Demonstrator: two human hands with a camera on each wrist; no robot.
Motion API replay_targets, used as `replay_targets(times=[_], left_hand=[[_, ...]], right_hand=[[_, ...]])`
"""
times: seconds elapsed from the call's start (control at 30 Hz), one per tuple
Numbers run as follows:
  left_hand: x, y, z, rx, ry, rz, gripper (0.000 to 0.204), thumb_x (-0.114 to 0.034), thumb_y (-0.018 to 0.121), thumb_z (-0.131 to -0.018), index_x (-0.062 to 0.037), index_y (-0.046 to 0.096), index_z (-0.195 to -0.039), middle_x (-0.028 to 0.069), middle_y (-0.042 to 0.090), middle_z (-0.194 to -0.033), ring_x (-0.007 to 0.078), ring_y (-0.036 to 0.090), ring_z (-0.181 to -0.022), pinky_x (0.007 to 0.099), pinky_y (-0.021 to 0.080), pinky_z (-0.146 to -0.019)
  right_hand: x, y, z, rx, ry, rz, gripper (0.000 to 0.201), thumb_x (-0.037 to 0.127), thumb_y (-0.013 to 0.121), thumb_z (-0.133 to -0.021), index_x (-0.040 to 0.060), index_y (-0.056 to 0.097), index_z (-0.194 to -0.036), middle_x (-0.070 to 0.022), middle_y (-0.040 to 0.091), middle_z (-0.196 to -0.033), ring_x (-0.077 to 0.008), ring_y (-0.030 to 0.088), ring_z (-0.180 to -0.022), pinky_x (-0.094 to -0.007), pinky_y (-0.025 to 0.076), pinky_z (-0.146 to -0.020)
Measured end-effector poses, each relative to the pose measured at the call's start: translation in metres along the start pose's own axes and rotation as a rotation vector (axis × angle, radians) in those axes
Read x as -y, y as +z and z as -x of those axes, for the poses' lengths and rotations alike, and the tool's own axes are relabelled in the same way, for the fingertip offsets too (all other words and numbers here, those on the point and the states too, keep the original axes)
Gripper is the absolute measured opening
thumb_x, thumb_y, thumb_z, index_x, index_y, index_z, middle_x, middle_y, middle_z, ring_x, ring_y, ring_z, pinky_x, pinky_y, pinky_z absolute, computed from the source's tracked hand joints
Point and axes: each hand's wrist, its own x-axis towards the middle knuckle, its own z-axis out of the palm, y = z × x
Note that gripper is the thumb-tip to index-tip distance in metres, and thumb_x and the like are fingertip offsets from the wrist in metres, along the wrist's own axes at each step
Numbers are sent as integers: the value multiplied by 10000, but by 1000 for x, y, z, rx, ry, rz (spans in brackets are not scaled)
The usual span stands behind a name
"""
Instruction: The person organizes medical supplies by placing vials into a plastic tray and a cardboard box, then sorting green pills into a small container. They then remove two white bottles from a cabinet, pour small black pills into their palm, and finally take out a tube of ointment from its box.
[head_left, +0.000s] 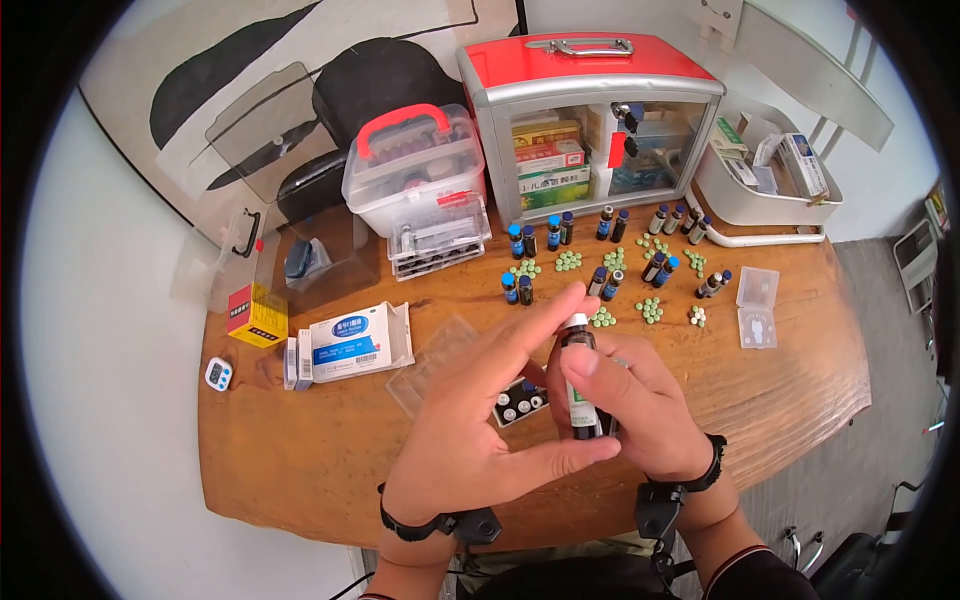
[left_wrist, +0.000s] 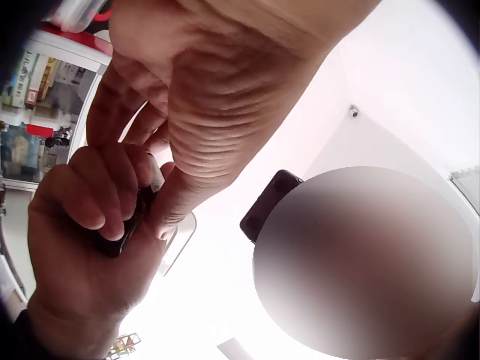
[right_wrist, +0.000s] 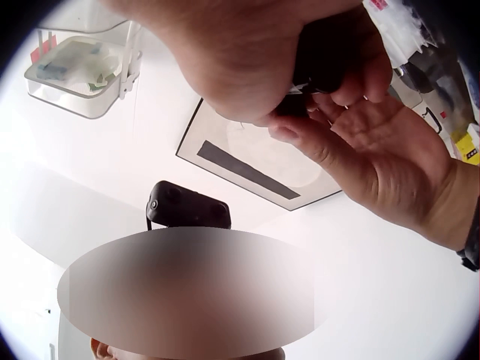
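And here's the small dark glass bottle [head_left: 580, 400], upright between the hands over the near middle of the table: slim, shiny and cylindrical, white cap on top, white-and-green label down its side. The right hand [head_left: 645, 405] has it clamped, thumb flat along the front, fingers curled round behind. The left hand [head_left: 465, 430] spans it, fingers long, nearly straight and close together by the cap, thumb well apart from them, down at the base.

At nine o'clock from the bottle, just beside, white caps peek from an open tray [head_left: 508, 421]. From twelve to two, blue-capped bottles [head_left: 515, 243] stand among clusters of round green tablets [head_left: 568, 261] on glossy, grained wood [head_left: 800, 385]. Beyond, toward twelve, there's a silver-edged cabinet [head_left: 590, 75], red-topped with a clear front.
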Motion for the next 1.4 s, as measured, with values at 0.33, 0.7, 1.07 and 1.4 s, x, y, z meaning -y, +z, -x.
replay_targets(times=[0.33, 0.7, 1.07, 1.4], left_hand=[[8, -6, -2, 60, 71, -79, 804, -108, 889, -720, -67, 534, -1441, 72, 618, -1397, 202, 603, -1205, 310, 519, -882], [5, -2, -1, 28, 57, -126, 811, -54, 864, -670, -79, 562, -1423, 95, 626, -1383, 171, 586, -892, 323, 502, -883], [11, 5, -1, -128, 123, 0, 864, -48, 851, -763, -26, 416, -1510, 198, 634, -1341, 233, 629, -1212, 363, 483, -1002], [12, -6, 0, -172, 6, 339, 842, -131, 857, -789, 47, 410, -1480, 172, 696, -1181, 241, 676, -1114, 368, 542, -980]], right_hand=[[-8, 2, -9, -212, 45, 47, 630, 599, 312, -1079, 63, 626, -973, 49, 497, -702, -50, 421, -575, -240, 319, -496], [-2, -1, -7, -202, 180, -162, 580, 477, 306, -1067, 34, 675, -1134, 11, 582, -734, -85, 452, -564, -258, 368, -534], [0, -3, -7, -18, 47, 3, 220, 203, 567, -989, 15, 619, -889, 38, 491, -726, -55, 413, -664, -256, 342, -588], [4, -5, -2, -6, 39, -16, 224, 203, 603, -980, -10, 674, -986, 46, 518, -721, -31, 416, -675, -252, 341, -581]])
